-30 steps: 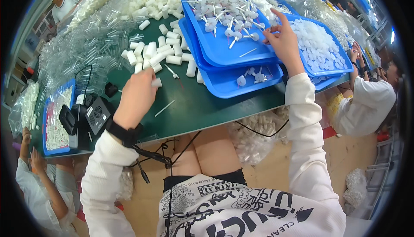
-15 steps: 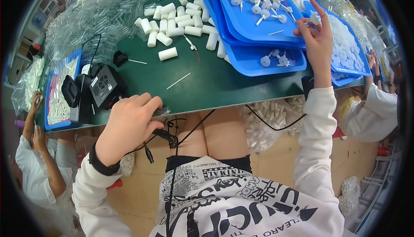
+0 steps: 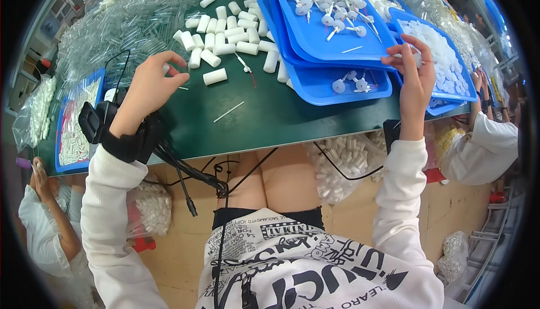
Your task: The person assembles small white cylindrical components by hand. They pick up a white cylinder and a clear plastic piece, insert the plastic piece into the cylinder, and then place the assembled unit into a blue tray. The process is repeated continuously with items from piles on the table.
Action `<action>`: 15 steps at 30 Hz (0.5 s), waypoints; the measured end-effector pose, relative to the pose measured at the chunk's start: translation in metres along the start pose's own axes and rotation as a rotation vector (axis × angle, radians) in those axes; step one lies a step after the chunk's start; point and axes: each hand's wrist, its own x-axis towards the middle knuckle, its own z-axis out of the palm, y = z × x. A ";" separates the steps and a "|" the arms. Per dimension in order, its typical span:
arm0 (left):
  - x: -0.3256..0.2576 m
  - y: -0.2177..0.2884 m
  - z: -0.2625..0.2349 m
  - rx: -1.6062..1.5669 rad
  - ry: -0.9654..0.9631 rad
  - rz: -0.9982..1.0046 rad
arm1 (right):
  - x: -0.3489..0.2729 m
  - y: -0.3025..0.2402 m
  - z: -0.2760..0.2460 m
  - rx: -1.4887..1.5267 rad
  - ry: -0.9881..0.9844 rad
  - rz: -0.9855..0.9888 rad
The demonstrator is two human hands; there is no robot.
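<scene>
My left hand (image 3: 151, 86) hovers above the green table (image 3: 191, 123) at the left, thumb and forefinger apart in a curve. A pale spot shows behind its fingers, too small to name. My right hand (image 3: 417, 81) is at the front right corner of the stacked blue trays, fingers pinched around a white disc on a stick (image 3: 416, 59), partly hidden by the fingers. Similar discs on sticks (image 3: 337, 26) lie in the upper tray (image 3: 315, 47); several more lie in the lower tray (image 3: 315, 92). A thin white stick (image 3: 229, 112) rests on the table.
White foam-like cylinders (image 3: 215, 76) lie scattered mid-table, beside a heap of clear tubes (image 3: 112, 39). Another blue tray (image 3: 469, 92) holds white discs at the right. Left stand a tray of white sticks (image 3: 79, 123) and a black device (image 3: 93, 120). Black cables (image 3: 185, 174) hang at the front edge.
My left hand has moved up and forward from the table's front edge, over where a small black object lay. My right hand has come down slightly, its raised forefinger now bent in.
</scene>
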 end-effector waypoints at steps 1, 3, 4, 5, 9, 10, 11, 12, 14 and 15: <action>0.003 -0.006 0.003 -0.049 -0.046 -0.060 | -0.005 -0.002 0.001 0.017 -0.007 0.000; 0.008 -0.020 0.013 -0.024 0.031 -0.030 | -0.015 -0.006 0.002 0.096 -0.036 0.008; 0.009 -0.024 0.016 -0.012 0.070 -0.015 | -0.019 -0.009 0.002 0.157 -0.059 0.015; 0.010 -0.026 0.015 -0.009 0.039 -0.027 | -0.024 -0.011 0.003 0.219 -0.081 0.023; 0.019 -0.028 0.018 0.000 -0.026 0.011 | -0.045 -0.027 0.020 0.267 -0.103 0.048; 0.022 -0.027 0.017 0.008 -0.022 0.036 | -0.050 -0.032 0.026 0.283 -0.131 0.059; 0.023 -0.022 0.014 0.025 -0.042 -0.012 | -0.055 -0.038 0.031 0.299 -0.161 0.069; 0.024 -0.015 0.012 0.041 -0.062 -0.060 | -0.060 -0.041 0.036 0.313 -0.191 0.081; 0.022 -0.011 0.007 0.085 -0.032 -0.100 | -0.068 -0.047 0.043 0.367 -0.239 0.187; 0.020 -0.013 0.006 0.111 0.014 -0.086 | -0.070 -0.048 0.045 0.390 -0.257 0.241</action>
